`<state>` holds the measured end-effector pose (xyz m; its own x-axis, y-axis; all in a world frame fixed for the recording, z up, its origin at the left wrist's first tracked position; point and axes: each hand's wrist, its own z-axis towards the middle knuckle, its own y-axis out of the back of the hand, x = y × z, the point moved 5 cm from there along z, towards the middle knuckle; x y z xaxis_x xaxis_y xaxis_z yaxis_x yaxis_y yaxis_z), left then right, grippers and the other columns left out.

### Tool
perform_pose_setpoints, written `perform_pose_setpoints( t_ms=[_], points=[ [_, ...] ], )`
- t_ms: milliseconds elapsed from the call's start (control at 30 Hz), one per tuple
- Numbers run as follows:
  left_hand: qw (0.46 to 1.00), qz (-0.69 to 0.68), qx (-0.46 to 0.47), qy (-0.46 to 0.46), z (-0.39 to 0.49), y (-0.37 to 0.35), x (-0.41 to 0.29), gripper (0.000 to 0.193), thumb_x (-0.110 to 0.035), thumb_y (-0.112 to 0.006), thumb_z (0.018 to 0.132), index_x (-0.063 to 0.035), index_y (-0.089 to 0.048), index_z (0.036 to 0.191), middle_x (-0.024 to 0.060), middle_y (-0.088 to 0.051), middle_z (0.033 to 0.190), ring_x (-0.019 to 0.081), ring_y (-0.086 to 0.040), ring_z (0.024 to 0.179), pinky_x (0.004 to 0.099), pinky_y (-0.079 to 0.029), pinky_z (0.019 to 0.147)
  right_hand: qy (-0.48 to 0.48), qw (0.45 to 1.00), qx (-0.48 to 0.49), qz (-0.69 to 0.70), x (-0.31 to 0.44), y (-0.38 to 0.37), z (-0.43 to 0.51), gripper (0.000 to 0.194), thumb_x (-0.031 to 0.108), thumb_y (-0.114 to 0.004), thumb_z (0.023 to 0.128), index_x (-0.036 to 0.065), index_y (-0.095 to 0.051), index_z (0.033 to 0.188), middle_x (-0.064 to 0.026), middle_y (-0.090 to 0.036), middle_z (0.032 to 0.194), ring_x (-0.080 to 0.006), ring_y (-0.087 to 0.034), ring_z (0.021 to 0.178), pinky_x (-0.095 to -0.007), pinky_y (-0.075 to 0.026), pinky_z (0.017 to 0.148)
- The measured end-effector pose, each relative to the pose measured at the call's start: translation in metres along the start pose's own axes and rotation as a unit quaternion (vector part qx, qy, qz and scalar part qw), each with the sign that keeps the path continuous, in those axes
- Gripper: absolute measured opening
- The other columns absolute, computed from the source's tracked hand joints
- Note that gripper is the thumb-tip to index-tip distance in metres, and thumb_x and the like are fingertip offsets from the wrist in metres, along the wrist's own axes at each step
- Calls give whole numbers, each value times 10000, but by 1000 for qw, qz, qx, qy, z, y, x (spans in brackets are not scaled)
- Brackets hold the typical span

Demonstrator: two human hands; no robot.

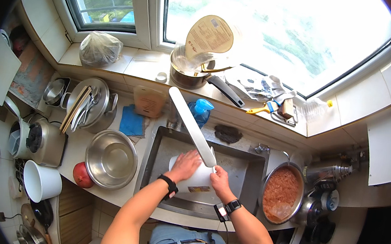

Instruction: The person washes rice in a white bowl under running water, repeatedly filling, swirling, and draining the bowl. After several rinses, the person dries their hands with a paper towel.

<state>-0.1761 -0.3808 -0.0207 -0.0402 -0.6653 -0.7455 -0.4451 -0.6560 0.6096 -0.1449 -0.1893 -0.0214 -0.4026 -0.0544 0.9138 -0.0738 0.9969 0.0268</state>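
Observation:
In the sink [222, 210] there is a white container or bowl [189, 182] with a printed label on its side, partly hidden by my hands. My left hand [186, 165] lies flat on it, fingers extended. My right hand [220, 182] grips its right edge, thumb on top. Above passes a long pale metal bar [191, 125], apparently the faucet spout, its lower end close to my right fingers. Whether water runs cannot be told. Left of the sink stands a steel basin [111, 159]; on the right is a steel pot [301, 201] of reddish, shredded or minced-looking food.
A pomegranate-like red fruit [83, 175] touches the basin. Behind are a blue cloth [132, 120], a blue pump bottle [200, 112] and a dark scouring pad [228, 134]. A lidded pot [93, 106] bears chopsticks and spoons. On the sill, a saucepan's handle [225, 90] juts out.

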Motion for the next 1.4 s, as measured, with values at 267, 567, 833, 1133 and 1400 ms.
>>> perform_pose_setpoints(
  t_ms=[267, 567, 833, 1133, 1400],
  points=[
    [942, -296, 77, 136, -18, -24, 82, 675, -529, -332, 1098, -3, -498, 1486, 211, -523, 1523, 346, -442, 1457, 400, -328, 1203, 117, 981, 111, -111, 36, 45, -20, 260, -39, -479, 854, 4, -683, 1009, 22, -662, 862, -62, -554, 773, -237, -462, 692],
    [969, -193, -148, 39, -21, -16, 52, 530, -380, -486, 1078, 20, -533, 1422, 247, -591, 1391, 338, -536, 1347, 408, -407, 1120, -10, 939, 33, -342, 0, -43, 36, 347, 313, -679, 913, -7, -744, 1030, -185, -757, 918, -239, -731, 889, -396, -542, 767],
    [901, -248, -324, 149, 7, 82, 122, 389, -369, -644, 1016, 7, -675, 1112, 151, -742, 1017, 260, -692, 953, 367, -528, 857, 34, 989, 10, -143, -8, -62, 57, 326, 289, -714, 978, 19, -692, 1161, -37, -715, 1007, -144, -646, 941, -328, -523, 847],
    [866, -395, -104, 288, 35, 88, 150, 608, -588, -424, 1071, -42, -641, 1224, 87, -714, 1175, 223, -633, 1027, 405, -480, 874, -42, 996, 79, -6, 9, 18, -17, 251, 271, -593, 1076, 41, -671, 1139, 36, -657, 956, -46, -547, 848, -235, -443, 735],
    [815, -464, -153, 310, 39, 75, 147, 585, -644, -428, 1051, -98, -634, 1084, 9, -677, 886, 161, -629, 831, 368, -490, 724, -92, 973, -22, 211, -20, 75, -41, 212, 253, -576, 1087, 53, -647, 1094, 8, -685, 1001, -85, -610, 919, -264, -491, 829]
  ],
)
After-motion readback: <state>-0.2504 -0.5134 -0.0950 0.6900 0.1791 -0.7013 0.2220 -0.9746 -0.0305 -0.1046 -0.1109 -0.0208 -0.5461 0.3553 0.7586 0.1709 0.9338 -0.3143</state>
